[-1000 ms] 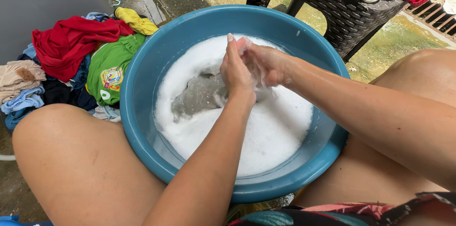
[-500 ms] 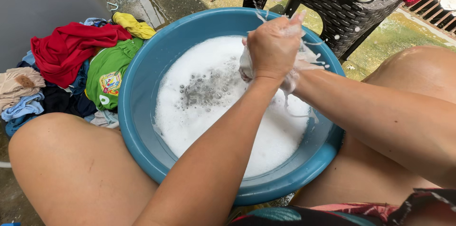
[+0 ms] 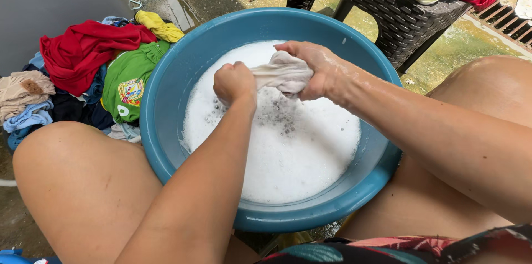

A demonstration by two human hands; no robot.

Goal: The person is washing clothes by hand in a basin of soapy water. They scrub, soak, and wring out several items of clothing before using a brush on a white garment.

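Two hands are seen clenched on a pale wet cloth (image 3: 282, 72) held just above the suds: the left hand (image 3: 235, 82) is fisted on its near-left end, the right hand (image 3: 313, 70) wrapped round its far-right bulk. The cloth is bunched and twisted, limp and soaked. Below it, a round teal plastic basin (image 3: 166, 103), smooth-walled, is filled with thick white foam (image 3: 293, 153). Crumpled clothes (image 3: 88, 47) are heaped on the wet stone floor at left; a dark woven stool (image 3: 388, 14) stands far right. Soapy fingers could slip, and suds could be splashed over the rim if the cloth is wrung hard.
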